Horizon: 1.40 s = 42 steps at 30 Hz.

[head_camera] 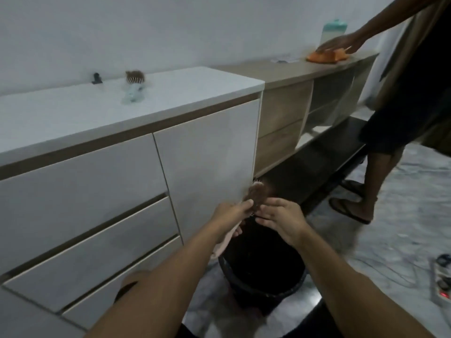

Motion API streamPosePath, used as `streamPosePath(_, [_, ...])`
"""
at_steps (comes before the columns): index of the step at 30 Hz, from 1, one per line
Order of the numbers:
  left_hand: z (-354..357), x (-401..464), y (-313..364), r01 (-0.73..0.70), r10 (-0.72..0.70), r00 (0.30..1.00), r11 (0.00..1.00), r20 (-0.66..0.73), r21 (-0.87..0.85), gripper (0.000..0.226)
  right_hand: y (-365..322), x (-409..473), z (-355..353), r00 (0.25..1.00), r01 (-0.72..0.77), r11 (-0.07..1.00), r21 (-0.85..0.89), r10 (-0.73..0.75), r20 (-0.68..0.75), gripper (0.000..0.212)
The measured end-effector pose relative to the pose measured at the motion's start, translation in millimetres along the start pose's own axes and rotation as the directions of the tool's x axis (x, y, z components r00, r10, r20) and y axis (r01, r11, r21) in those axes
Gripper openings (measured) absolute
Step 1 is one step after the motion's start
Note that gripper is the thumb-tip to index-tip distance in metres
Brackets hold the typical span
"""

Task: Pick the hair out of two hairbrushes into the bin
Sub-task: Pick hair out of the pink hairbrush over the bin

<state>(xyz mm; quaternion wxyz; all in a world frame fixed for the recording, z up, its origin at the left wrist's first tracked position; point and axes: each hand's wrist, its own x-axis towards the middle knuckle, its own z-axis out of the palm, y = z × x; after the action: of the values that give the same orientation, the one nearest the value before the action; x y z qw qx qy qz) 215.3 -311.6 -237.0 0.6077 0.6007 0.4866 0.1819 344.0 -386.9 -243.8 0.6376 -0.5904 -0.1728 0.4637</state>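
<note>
My left hand [233, 213] grips a hairbrush [256, 194] whose head is matted with brown hair, held above a black bin [262, 269] on the floor. The brush's pale handle pokes out below that hand. My right hand [283, 218] is beside the brush head, fingers spread and touching its near edge; whether it pinches any hair I cannot tell. A second hairbrush [134, 87], light blue with a clump of brown hair on its head, lies on the white cabinet top [73, 111] at the back.
A small dark clip [97, 78] sits left of the second brush. Another person [390, 118] stands at right, a hand on an orange cloth [327, 56] on the wooden shelf unit [305, 98]. A power strip [443, 281] lies on the floor at right.
</note>
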Motion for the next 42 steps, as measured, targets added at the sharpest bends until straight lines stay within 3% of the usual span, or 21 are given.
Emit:
streamPosePath(7, [29, 7, -52, 0.099, -0.11, 0.993, 0.976, 0.045, 0.193, 0.037, 61, 3, -51, 0.987, -0.125, 0.991, 0.058, 0.13, -0.09, 0.031])
streamPosePath(13, [39, 17, -82, 0.153, -0.169, 0.985, 0.955, 0.041, 0.254, 0.037, 97, 0, -84, 0.967, -0.184, 0.976, -0.117, 0.158, -0.202, 0.032])
streamPosePath(17, [43, 15, -97, 0.194, -0.209, 0.978, 0.941, 0.026, 0.276, 0.04, 112, 3, -85, 0.974, -0.145, 0.934, -0.326, 0.077, -0.213, 0.036])
streamPosePath(24, [41, 13, -110, 0.158, -0.201, 0.978, 0.889, 0.057, 0.43, 0.036, 121, 10, -82, 0.979, -0.089, 0.862, -0.498, -0.016, -0.201, 0.038])
streamPosePath(30, [42, 14, -114, 0.128, -0.185, 0.98, 0.866, 0.071, 0.482, 0.039, 129, 18, -77, 0.976, -0.032, 0.827, -0.562, -0.094, -0.195, 0.016])
streamPosePath(37, [36, 17, -122, 0.193, -0.229, 0.973, 0.89, 0.039, 0.413, 0.038, 128, 23, -74, 0.963, -0.081, 0.889, -0.452, -0.047, -0.265, 0.009])
streamPosePath(39, [35, 17, -121, 0.199, -0.232, 0.972, 0.897, 0.035, 0.395, 0.037, 127, 23, -71, 0.971, -0.081, 0.894, -0.441, -0.029, -0.237, 0.009])
streamPosePath(42, [33, 17, -119, 0.2, -0.231, 0.972, 0.907, 0.041, 0.371, 0.034, 128, 22, -67, 0.992, -0.055, 0.907, -0.418, 0.003, -0.124, 0.025])
